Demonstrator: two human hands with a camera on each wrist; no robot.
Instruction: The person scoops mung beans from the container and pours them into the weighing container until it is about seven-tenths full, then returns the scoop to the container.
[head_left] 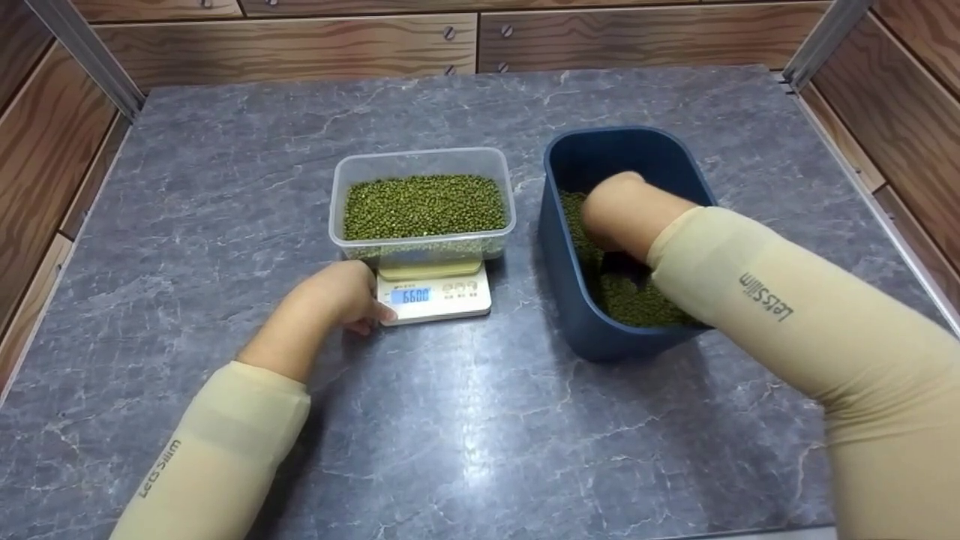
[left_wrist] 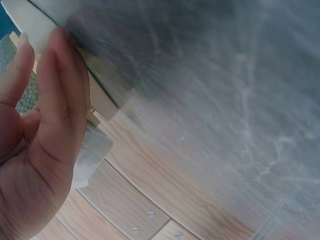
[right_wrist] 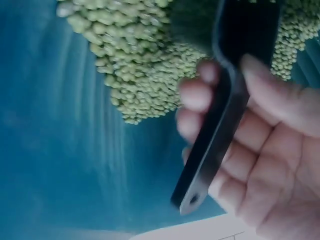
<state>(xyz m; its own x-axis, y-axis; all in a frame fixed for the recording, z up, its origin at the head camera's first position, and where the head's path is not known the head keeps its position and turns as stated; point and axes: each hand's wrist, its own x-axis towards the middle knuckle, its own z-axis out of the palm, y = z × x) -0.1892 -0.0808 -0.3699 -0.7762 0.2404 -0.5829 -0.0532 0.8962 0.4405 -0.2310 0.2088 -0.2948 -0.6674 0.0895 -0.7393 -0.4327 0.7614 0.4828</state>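
Observation:
On the white kitchen scale [head_left: 476,304] sits a clear plastic container [head_left: 420,241] of green mung beans [head_left: 424,206]. The scale's lit display appears to read 660.0. My left hand [head_left: 334,296] pinches the scale's near left corner, thumb on top; in the left wrist view its fingers [left_wrist: 52,95] lie along the edge. Inside a deep blue bin [head_left: 574,307], my right hand [head_left: 622,210] grips the handle of a black scoop [right_wrist: 212,135], with fingers and thumb wrapped around it. The scoop's head is among the bin's mung beans [right_wrist: 135,65], partly out of view.
Everything stands on a grey marbled tabletop [head_left: 465,442]. The bin is to the right of the scale, a short gap between them. Wood-patterned panels [head_left: 285,49] border the back and sides, with metal posts [head_left: 825,45] at the back corners.

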